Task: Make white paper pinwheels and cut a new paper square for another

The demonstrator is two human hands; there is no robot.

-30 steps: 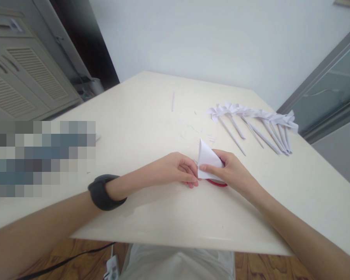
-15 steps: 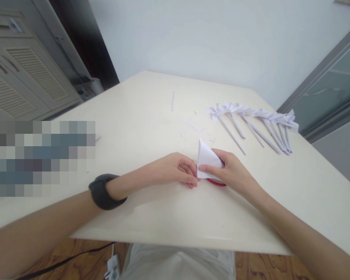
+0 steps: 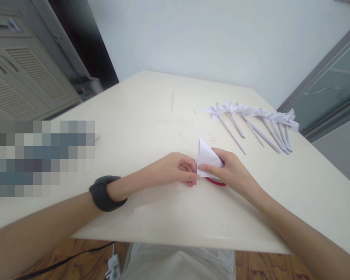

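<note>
A folded white sheet of paper (image 3: 208,161), with a pointed top, is gripped by my right hand (image 3: 229,165), its thumb lying across the front. My left hand (image 3: 186,169) meets the paper's lower left corner, thumb and curled fingers closed there; the exact pinch is partly hidden. Beneath the paper and right hand shows the curved red edge (image 3: 217,182) of a thing I cannot make out. Thin paper scraps (image 3: 202,130) lie just beyond the paper.
On the white table (image 3: 151,217), rolled paper sticks with folded white tops (image 3: 251,112) stand in a row at the right. One thin paper roll (image 3: 172,100) lies near the back. A blurred patch (image 3: 41,159) covers the left side. The wall (image 3: 177,39) is behind.
Hardly anything differs. The left thumb has shifted slightly up and right against the paper's corner; the right hand keeps the same hold.
</note>
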